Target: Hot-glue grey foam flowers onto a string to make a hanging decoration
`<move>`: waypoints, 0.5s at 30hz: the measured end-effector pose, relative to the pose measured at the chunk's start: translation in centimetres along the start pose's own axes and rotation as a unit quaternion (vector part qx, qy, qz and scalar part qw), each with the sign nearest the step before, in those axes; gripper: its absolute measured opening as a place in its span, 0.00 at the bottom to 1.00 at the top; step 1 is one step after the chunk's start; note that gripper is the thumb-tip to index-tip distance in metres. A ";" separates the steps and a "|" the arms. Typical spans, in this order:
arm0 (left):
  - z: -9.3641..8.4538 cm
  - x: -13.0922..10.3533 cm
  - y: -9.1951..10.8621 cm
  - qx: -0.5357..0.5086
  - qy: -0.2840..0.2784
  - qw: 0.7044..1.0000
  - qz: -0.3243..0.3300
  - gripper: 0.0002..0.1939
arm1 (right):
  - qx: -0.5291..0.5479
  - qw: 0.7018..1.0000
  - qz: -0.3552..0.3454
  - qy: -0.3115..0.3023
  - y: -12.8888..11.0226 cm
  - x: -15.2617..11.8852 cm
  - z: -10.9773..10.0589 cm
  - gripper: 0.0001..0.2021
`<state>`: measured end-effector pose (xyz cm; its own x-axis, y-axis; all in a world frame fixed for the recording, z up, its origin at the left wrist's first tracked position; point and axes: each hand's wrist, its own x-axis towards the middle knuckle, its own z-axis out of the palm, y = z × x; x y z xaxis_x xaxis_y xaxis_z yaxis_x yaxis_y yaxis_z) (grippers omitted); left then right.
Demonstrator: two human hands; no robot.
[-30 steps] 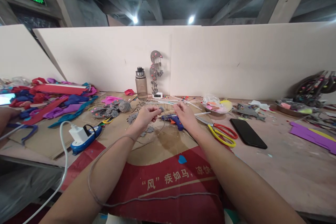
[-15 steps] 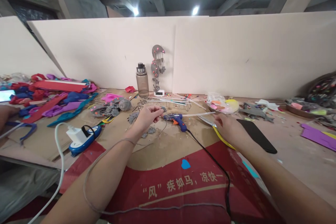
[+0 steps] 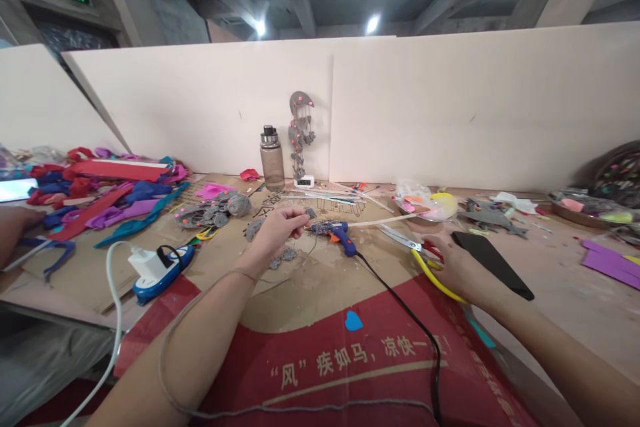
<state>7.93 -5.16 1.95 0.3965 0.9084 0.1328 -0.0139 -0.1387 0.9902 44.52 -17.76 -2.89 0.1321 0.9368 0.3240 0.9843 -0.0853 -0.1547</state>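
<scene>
My left hand (image 3: 284, 230) is closed in a pinch on a small grey felt piece (image 3: 311, 213). Grey yarn (image 3: 173, 327) hangs from about this hand and loops over my left forearm. Just right of my fingertips lies a blue hot glue gun (image 3: 343, 237) with a long glue stick in its back and a black cord. My right hand (image 3: 453, 263) has its fingers curled on the red handle of a pair of scissors (image 3: 416, 247), which lie on the cardboard, yellow handle toward me. Grey felt scraps (image 3: 289, 253) lie below my left hand.
Behind stand a water bottle (image 3: 272, 160), a grey moon-shaped hanging ornament (image 3: 301, 104) and a small white clock (image 3: 304, 181). Coloured cloth strips (image 3: 120, 170) heap up at left, near another person's hand (image 3: 26, 220). A power strip (image 3: 165, 273) and black phone (image 3: 493, 263) flank the cardboard.
My right hand has moved right and toward me, from beside the scissors' pivot onto their handles. My left hand still pinches the felt piece, nearly in place.
</scene>
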 end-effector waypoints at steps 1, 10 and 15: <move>0.0 0.0 0.0 -0.003 0.001 1.000 -0.003 0.13 | 0.010 1.000 -0.006 0.010 -0.1 -0.3 -0.4 0.22; 0.1 -0.2 0.4 -0.049 0.011 0.999 -0.020 0.13 | 0.072 0.991 -0.110 0.003 -4.8 -1.7 -3.1 0.25; 0.0 -0.1 0.3 -0.054 0.001 0.998 -0.026 0.13 | 0.134 0.984 -0.118 0.005 -7.9 -1.6 -3.8 0.25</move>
<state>7.91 -5.32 2.21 0.3974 0.9141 0.0801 -0.0928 -0.0468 0.9946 36.96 -19.89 1.37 -0.0938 0.9163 0.3894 0.9217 0.2279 -0.3141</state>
